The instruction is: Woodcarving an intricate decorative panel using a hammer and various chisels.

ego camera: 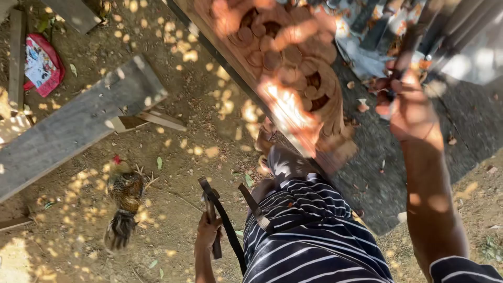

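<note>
1. Holding a tool [211,220] low and near, the left hand [207,230] is clenched.
2. The right hand [406,107] grips chisels [419,36] far right.
3. The carving [285,63] runs slanted, just left of it.

Blurred carved wood panel [285,63], perhaps floral; top cut off by frame edge.

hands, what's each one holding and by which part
The left hand grips a dark tool by its handle. The right hand closes on thin chisels, low on their shafts.
</note>
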